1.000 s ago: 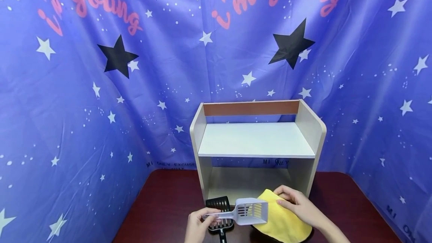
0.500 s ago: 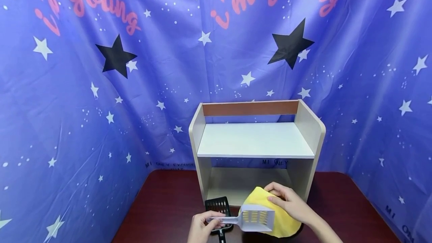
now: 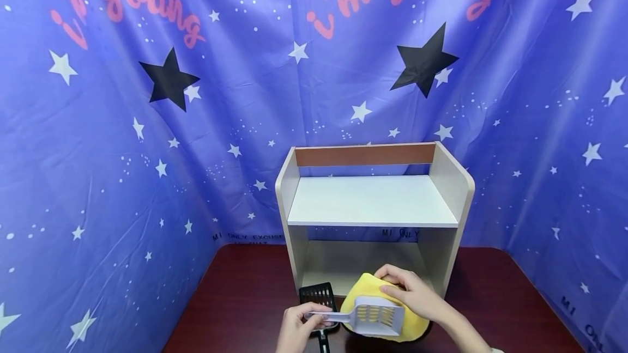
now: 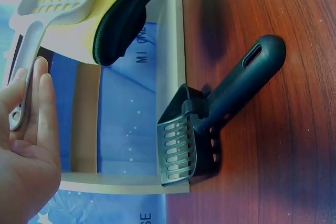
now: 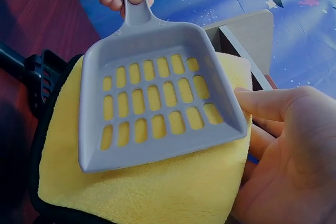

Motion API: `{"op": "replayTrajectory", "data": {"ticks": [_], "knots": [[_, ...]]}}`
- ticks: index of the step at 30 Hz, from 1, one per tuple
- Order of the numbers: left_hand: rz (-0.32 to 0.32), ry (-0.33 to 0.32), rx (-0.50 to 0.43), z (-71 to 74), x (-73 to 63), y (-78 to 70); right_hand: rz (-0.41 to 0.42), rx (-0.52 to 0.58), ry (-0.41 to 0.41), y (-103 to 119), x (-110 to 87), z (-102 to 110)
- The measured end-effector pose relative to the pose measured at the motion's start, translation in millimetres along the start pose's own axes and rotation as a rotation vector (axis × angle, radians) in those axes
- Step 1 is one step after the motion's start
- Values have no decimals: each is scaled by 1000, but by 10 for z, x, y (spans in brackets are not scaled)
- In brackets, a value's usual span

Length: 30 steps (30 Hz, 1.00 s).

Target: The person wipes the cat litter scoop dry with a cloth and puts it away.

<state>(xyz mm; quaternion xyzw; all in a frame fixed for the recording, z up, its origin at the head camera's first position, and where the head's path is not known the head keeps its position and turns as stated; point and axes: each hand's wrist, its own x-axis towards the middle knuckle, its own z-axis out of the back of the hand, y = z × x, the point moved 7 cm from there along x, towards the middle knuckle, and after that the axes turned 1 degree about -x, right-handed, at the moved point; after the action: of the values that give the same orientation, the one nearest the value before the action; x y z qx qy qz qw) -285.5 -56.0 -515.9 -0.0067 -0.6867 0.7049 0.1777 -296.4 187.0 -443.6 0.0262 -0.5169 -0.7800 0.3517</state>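
Observation:
My left hand (image 3: 300, 324) pinches the handle of a light grey slotted litter scoop (image 3: 380, 316), held level with its head pointing right. Behind the scoop spreads a yellow cloth (image 3: 365, 287) with a dark edge, which my right hand (image 3: 409, 290) grips between thumb and fingers at its upper right. Through the slots of the scoop (image 5: 152, 103), yellow fabric shows in the right wrist view. A black slotted litter scoop (image 4: 210, 124) lies on the table below my left hand, its handle toward me.
A small shelf unit (image 3: 373, 200) with a white upper board stands on the dark red table (image 3: 235, 287), just beyond my hands. Blue star-printed curtains (image 3: 245, 97) enclose the table at the back and both sides.
The yellow cloth and my right hand have moved left, so the cloth now lies behind the grey scoop's head. My left hand has shifted slightly right with the scoop.

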Motion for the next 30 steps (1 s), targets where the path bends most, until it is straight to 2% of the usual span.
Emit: {"op": "replayTrajectory", "data": {"ticks": [5, 9, 17, 22, 30], "knots": [[33, -36, 16, 37, 21, 25, -4, -11, 7, 11, -5, -1], [30, -47, 21, 61, 18, 34, 6, -28, 2, 25, -25, 15], [-38, -89, 52, 124, -2, -12, 28, -55, -29, 37, -92, 69], [-56, -135, 71, 184, -13, -31, 32, -48, -55, 17, -160, 101], [-93, -163, 85, 227, -14, -25, 13, -43, -84, -22, -270, 145]]}}
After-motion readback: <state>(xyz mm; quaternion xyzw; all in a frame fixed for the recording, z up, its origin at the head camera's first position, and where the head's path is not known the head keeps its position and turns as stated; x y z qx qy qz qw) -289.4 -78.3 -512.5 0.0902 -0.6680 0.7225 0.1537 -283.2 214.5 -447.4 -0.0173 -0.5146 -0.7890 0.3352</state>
